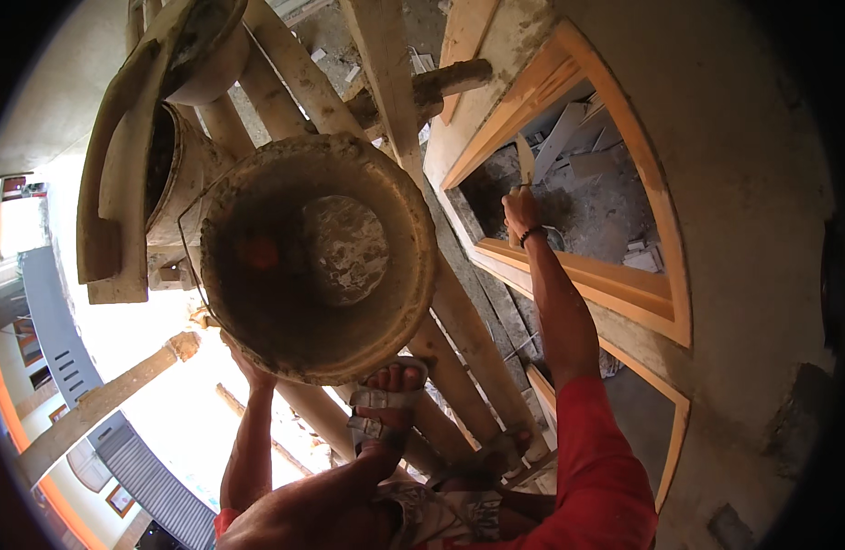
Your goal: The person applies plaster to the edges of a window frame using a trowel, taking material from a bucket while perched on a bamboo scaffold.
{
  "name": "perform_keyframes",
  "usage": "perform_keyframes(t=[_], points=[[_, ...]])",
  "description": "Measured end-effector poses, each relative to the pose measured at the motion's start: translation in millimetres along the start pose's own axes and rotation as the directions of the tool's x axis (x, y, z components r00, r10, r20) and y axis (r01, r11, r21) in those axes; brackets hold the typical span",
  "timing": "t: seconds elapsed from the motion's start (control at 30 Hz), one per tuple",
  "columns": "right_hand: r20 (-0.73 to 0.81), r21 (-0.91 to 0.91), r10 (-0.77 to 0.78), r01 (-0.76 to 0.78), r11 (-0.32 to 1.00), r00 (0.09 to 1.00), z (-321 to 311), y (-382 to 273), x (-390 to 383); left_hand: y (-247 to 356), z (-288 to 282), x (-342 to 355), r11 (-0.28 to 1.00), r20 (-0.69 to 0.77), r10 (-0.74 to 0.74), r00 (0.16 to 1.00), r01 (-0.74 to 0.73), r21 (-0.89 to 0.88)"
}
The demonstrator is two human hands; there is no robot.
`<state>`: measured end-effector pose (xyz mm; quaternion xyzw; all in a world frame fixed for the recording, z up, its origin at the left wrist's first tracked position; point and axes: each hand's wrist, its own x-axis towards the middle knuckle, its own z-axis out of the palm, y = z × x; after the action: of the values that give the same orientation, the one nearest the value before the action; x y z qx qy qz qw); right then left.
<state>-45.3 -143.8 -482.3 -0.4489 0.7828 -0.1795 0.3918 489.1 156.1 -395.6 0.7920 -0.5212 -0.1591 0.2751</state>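
A large mud-crusted bucket (pixel 411 275) with a thin wire handle fills the middle, its open mouth facing me. Its inside is dark and coated, with a pale round patch at the bottom. My left hand (pixel 250 365) grips the bucket at its lower left side, the fingers partly hidden behind it. Out to the right, my right hand (pixel 521 211) is closed around a trowel (pixel 526 159), its narrow pale blade pointing away from me. That hand is in front of the opening of an orange-brown wooden window frame (pixel 583 266).
Spaced wooden planks (pixel 454 321) form the platform under my sandaled foot (pixel 386 399), with gaps showing rubble below. More containers (pixel 188 170) and a curved wooden beam (pixel 120 174) are at the upper left. A plastered wall (pixel 734 229) rises along the right. Buildings show at lower left.
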Motion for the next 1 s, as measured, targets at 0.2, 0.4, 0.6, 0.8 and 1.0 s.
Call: perform_keyframes(t=[0.2,0.4,0.6,0.8,1.0], points=[[-0.206,0.168,-0.229,0.265,0.949,0.951,-16.3,-39.3,-48.8,-19.3,-11.3,-5.6,0.968,-0.016,0.187,0.982,-0.182,0.173],[-0.163,0.236,-0.249,0.283,0.93,0.955,-36.8,-58.1,-68.2,16.0,-11.9,4.6,0.998,-0.022,0.055,0.998,-0.056,-0.04],[-0.245,0.14,-0.28,0.319,0.937,0.928,-54.3,-49.3,-67.5,57.9,-17.1,13.1,0.999,-0.055,0.047,0.997,-0.047,0.01],[-0.209,0.375,-0.25,0.314,0.872,0.945,-64.7,-91.8,-81.2,58.1,-13.6,16.3,0.996,-0.046,0.07,0.996,-0.068,0.051],[-0.149,0.239,-0.238,0.269,0.933,0.96,-54.0,-87.8,-72.6,38.1,-15.5,10.5,0.993,-0.069,0.034,0.997,-0.041,-0.109]])
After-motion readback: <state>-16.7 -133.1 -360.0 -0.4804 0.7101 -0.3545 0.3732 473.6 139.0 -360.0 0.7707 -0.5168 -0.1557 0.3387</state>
